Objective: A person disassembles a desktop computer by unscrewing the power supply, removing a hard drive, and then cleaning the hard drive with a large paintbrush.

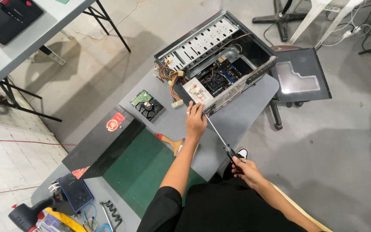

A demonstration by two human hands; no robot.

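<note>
Right hand: right hand (244, 166), nearest the body, is closed around the dark handle of a long thin-shafted screwdriver (218, 135).
Screwdriver: its metal shaft slants up and left from that hand to the near edge of the open black desktop computer case (220, 64); whether the tip sits on a screw cannot be told.
Left hand: left hand (195, 120), a ring on one finger, lies flat with fingers spread narrowly on the case's near edge, just beside the shaft, holding nothing.
Table: grey rounded tabletop (241, 118) bears the case, which lies on its side at the far end.
Near the case: a bare hard drive with green board (141, 98) and a black square fan (150, 108) lie just left of the case, touching each other.
Loose wires: yellow, red and black cable bundle (171, 77) spills from the case's left end.
Closer left: a black flat panel with a red round sticker (101, 144) rests over a green mat (144, 169), well left of the case.
Beyond: a black side panel with clear window (301, 77) lies on a stool right of the case.
</note>
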